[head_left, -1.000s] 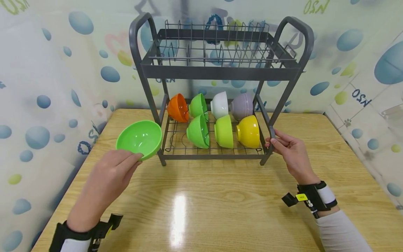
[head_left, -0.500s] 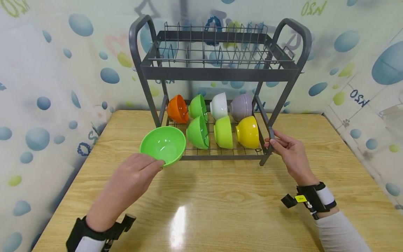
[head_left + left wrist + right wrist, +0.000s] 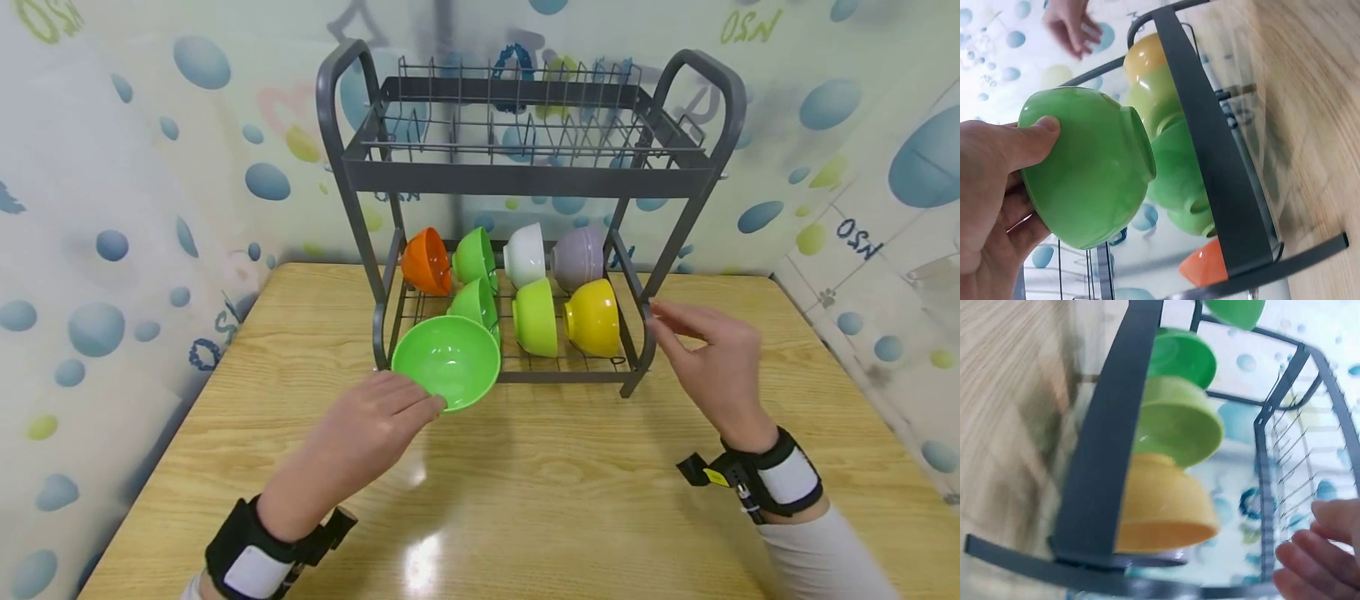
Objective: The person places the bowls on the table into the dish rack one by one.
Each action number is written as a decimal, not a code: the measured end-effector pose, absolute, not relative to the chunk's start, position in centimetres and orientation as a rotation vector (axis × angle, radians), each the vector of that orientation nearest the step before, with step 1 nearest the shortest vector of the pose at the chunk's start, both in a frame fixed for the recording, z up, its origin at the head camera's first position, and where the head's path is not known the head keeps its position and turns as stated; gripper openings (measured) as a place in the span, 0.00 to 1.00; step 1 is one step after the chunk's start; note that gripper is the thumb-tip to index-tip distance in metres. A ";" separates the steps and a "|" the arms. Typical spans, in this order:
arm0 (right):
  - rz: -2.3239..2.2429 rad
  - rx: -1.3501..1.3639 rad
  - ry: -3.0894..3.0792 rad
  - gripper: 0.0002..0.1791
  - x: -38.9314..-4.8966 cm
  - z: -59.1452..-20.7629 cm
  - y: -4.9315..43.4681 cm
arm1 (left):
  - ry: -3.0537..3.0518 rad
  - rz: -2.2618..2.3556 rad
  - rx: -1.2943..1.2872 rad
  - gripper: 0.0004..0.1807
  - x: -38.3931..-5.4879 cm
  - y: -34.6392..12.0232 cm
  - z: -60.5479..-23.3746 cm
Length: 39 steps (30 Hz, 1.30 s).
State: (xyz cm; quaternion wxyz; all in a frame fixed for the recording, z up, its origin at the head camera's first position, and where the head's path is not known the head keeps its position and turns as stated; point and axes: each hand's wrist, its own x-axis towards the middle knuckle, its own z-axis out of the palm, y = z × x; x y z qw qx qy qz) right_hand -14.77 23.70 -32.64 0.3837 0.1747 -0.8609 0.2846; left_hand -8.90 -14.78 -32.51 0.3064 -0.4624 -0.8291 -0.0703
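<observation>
My left hand (image 3: pixel 382 425) holds a green bowl (image 3: pixel 447 360) by its near rim, thumb on the outside in the left wrist view. The bowl hangs in front of the lower tier of a dark grey dish rack (image 3: pixel 532 177), its inside facing up toward the head camera. It partly covers a green bowl standing on edge (image 3: pixel 476 302) behind it. At the rack's right side, my right hand (image 3: pixel 712 358) has loosely bent fingers (image 3: pixel 1307 553) and nothing in them. In the left wrist view this hand is apart from the rack.
Several bowls stand on edge in the lower tier: orange (image 3: pixel 426 262), green (image 3: pixel 474 257), white (image 3: pixel 525 255) and purple (image 3: pixel 578 258) behind, lime (image 3: pixel 536 318) and yellow (image 3: pixel 592 318) in front. The upper tier has wire dividers. A wooden table (image 3: pixel 570 500) bears the rack.
My left hand has carried the green bowl rightward, from beside the rack to in front of its lower tier. My right hand has let go of the rack's side post.
</observation>
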 end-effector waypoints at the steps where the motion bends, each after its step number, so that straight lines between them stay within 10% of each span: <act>1: 0.704 0.529 -2.188 0.16 -14.6 -32.2 23.3 | -2.192 -0.181 -1.234 0.09 -8.9 -14.5 -32.6; 15: 0.591 1.536 -1.974 0.19 -12.1 -31.3 16.8 | -2.162 -0.169 -1.359 0.08 -8.6 -11.7 -33.0; 39: 0.324 1.648 -1.993 0.11 -12.2 -31.2 14.2 | -2.014 -0.506 -1.311 0.16 -9.2 -12.8 -31.8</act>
